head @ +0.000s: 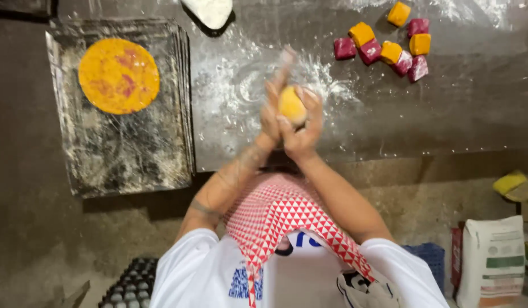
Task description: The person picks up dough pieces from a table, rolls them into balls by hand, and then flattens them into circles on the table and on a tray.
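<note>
**Yellow dough ball pressed between two palms**

The yellow dough ball (291,105) sits between both hands, raised above the floured tabletop (389,114). It looks soft, light and a little sticky, so it is best held around its sides with gentle pressure. The left hand (273,111) lies flat against it, fingers straight. The right hand (304,128) cups it, fingers (312,105) curled narrowly around.

Single head view, looking steeply down over own chest at floured worktop (446,108), hands (291,117) close, centre frame.
</note>
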